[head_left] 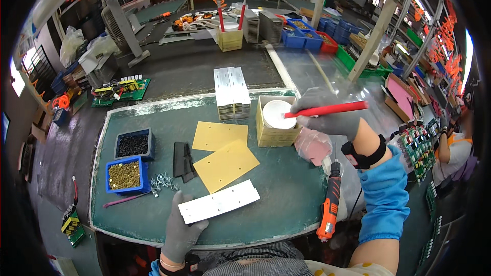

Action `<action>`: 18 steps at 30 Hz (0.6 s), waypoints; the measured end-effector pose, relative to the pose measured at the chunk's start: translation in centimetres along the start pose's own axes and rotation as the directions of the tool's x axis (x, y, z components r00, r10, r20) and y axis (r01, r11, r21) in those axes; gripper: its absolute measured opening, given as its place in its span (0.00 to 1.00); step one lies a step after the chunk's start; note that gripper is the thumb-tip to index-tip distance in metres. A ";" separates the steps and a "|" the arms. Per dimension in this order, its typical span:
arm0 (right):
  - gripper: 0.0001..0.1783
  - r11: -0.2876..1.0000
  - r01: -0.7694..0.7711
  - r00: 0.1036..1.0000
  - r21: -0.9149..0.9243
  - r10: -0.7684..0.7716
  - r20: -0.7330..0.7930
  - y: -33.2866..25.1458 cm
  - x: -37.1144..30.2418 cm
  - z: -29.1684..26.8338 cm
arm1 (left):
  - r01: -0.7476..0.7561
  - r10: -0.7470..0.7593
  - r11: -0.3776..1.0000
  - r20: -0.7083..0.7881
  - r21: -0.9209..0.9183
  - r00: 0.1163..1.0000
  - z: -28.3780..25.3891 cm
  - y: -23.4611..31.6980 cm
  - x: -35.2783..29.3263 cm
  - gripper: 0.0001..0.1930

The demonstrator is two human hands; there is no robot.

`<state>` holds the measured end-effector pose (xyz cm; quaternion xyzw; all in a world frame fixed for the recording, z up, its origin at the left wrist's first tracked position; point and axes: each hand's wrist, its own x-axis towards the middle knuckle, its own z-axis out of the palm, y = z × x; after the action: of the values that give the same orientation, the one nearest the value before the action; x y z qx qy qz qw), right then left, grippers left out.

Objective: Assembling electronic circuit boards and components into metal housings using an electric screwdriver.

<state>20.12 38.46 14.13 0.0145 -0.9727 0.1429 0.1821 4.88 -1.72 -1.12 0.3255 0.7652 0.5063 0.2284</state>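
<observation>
Fingers of the gloved right hand [327,117] pinch a red brush handle [327,109] whose tip rests in a white jar [276,114] inside a yellow box [271,135]. The gloved left hand [180,227] presses flat on a metal plate [219,202] lying on the green mat [286,194] near two yellow sheets [222,151].

A square yellowish carton [276,134] stands mid-bench, a pink bag [313,145], perhaps plastic, beside it.
</observation>
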 end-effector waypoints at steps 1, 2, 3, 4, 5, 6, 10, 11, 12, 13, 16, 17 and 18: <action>0.11 1.000 -0.028 0.998 0.001 0.028 0.053 0.5 0.2 0.3 | -0.025 0.025 1.000 0.001 0.014 1.000 0.1 -0.1 0.1 0.48; 0.11 1.000 -0.027 0.998 0.009 0.027 0.056 0.9 0.4 0.5 | -0.044 0.044 0.999 -0.005 0.007 0.999 0.2 -0.3 0.1 0.48; 0.11 0.999 -0.045 0.994 0.012 0.043 0.099 1.2 0.5 0.8 | -0.055 0.056 0.998 -0.016 0.031 0.998 0.2 -0.3 0.1 0.48; 0.11 0.997 -0.073 0.986 -0.014 0.074 0.151 1.6 0.6 0.9 | -0.061 0.062 0.996 -0.020 0.070 0.998 0.2 -0.4 0.2 0.48; 0.11 0.998 -0.064 0.988 0.018 0.061 0.141 1.9 0.7 0.9 | -0.064 0.065 0.996 -0.026 0.059 0.998 0.2 -0.4 0.2 0.48; 0.12 0.987 -0.068 0.988 0.148 0.046 0.150 2.3 0.8 0.8 | -0.072 0.074 0.995 -0.028 0.067 0.997 0.2 -0.4 0.2 0.48; 0.14 0.829 -0.309 0.937 0.466 0.181 0.299 3.4 1.2 0.2 | -0.036 0.036 0.999 -0.018 0.003 0.999 0.2 -0.2 0.3 0.48; 0.14 0.792 -0.331 0.930 0.513 0.182 0.319 3.5 1.1 0.0 | -0.042 0.042 0.999 -0.021 -0.002 0.999 0.2 -0.2 0.2 0.48; 0.14 0.776 -0.337 0.930 0.533 0.184 0.319 3.7 1.3 0.0 | -0.039 0.039 0.999 -0.022 0.018 0.999 0.2 -0.1 0.3 0.48; 0.14 0.746 -0.432 0.886 0.507 0.245 0.394 4.0 1.5 0.0 | -0.027 0.028 0.999 -0.023 0.028 0.999 0.2 -0.1 0.3 0.48; 0.13 0.688 -0.541 0.828 0.484 0.335 0.449 4.5 2.2 0.5 | 0.004 -0.004 1.000 -0.020 -0.014 1.000 0.2 -0.3 0.3 0.48; 0.13 0.760 -0.520 0.823 0.390 0.323 0.468 4.7 2.7 1.0 | -0.008 0.008 1.000 -0.023 -0.013 1.000 0.2 -0.4 0.3 0.48; 0.13 0.815 -0.523 0.791 0.248 0.356 0.497 4.9 2.9 1.3 | -0.005 0.005 1.000 -0.027 -0.010 1.000 0.2 -0.5 0.2 0.49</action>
<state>16.51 42.87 12.66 -0.1512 -0.9181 0.3572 -0.0815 4.69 -1.57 -1.64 0.3194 0.7648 0.5152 0.2183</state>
